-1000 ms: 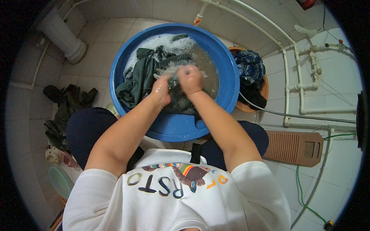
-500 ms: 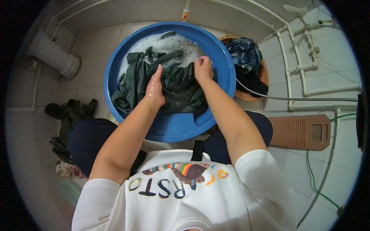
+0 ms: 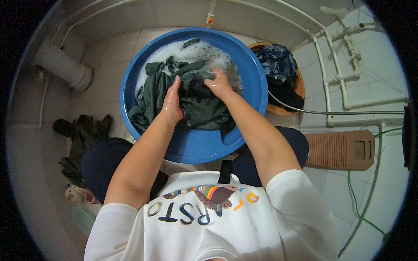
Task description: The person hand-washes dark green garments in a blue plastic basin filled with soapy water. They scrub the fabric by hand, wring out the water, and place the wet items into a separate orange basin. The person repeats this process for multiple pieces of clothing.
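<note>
A wet dark green garment lies bunched in a large blue basin, with white suds and cloudy water along the far side. My left hand rests edge-on against the cloth near its middle, fingers straight and open, wet with foam. On the right part of the garment, my right hand is closed on a fold of it, thumb toward the left; its fingertips are partly hidden by the cloth.
An orange-brown tub with dark and blue patterned clothes stands right of the basin. A brown washboard lies at the right, near a grey hose and white pipes. Dark clothing lies on the floor at left.
My right hand has moved left over the garment, toward my left hand, with its thumb now showing. The left hand has stayed nearly in place against the cloth.
</note>
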The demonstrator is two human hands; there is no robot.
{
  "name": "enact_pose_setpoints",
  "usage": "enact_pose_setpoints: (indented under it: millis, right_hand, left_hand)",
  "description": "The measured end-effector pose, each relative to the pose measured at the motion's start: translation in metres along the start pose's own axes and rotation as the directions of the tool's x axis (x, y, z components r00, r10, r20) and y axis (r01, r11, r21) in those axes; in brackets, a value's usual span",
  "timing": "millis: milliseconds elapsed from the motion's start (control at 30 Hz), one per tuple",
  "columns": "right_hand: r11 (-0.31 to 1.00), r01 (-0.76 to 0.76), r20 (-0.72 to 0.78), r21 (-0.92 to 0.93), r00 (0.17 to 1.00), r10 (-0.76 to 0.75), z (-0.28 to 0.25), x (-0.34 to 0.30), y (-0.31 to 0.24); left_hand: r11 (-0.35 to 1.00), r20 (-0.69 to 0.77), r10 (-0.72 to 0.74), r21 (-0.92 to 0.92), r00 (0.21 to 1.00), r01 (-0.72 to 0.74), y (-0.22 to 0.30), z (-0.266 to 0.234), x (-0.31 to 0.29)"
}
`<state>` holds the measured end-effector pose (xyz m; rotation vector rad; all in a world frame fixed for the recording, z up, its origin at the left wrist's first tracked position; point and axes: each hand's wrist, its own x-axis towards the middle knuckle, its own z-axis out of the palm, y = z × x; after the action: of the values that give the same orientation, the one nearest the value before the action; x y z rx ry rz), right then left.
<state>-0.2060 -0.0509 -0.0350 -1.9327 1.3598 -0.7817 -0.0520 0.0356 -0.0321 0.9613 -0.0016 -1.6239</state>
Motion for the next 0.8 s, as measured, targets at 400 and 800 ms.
enact_pose_setpoints:
  millis: [400,800]
  right_hand:
    - [0.749,0.66,0.033,0.056,0.749,-0.662,0.025,-0.072,-0.103]
    - [0.874,0.47,-0.03,0.127,0.882,-0.47,0.026,-0.067,-0.106]
  left_hand:
    - [0.98,0.061,0.179,0.082,0.982,-0.184,-0.007,-0.018,-0.001]
    - [0.914,0.731,0.298,-0.404,0.614,0.038,-0.046,-0.05,0.036]
